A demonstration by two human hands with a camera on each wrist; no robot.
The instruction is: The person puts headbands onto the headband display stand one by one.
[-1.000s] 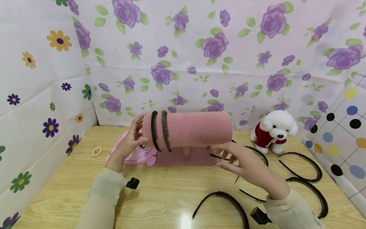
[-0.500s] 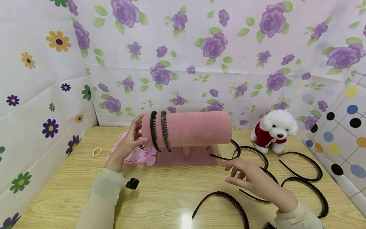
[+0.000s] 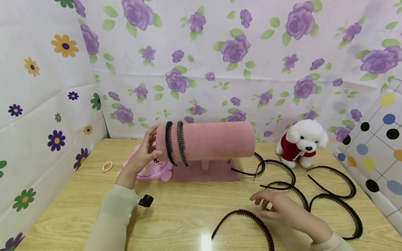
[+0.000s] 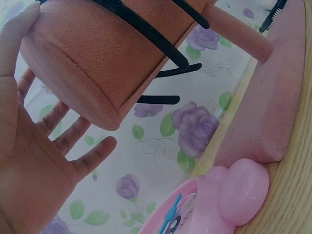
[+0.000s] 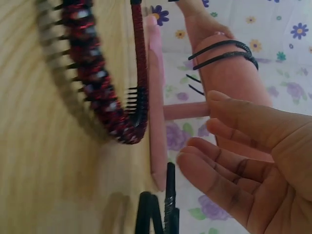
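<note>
A pink velvet headband stand (image 3: pixel 216 139), a thick roll on a post and flat base, carries two dark toothed headbands near its left end: a black headband (image 3: pixel 169 143) and a glittery headband (image 3: pixel 181 143). My left hand (image 3: pixel 142 153) rests at that end, thumb on the front rim; its fingers look spread and fairly straight in the left wrist view. My right hand (image 3: pixel 282 207) hovers over the table front, fingers loosely bent, holding nothing. Just below it lies a dark red sequined headband (image 5: pixel 92 63). Its fingers overlap part of a black headband (image 3: pixel 299 193) behind.
Several more black headbands lie to the right, among them one at the far right (image 3: pixel 348 183). A white plush dog (image 3: pixel 306 139) in a red top sits behind them. A pink clock (image 3: pixel 154 170) stands by the base, with a beige ring (image 3: pixel 107 166) further left.
My right hand has moved from the stand's right end down and toward the front right, over the loose headbands. The left hand and the two headbands on the roll have stayed put.
</note>
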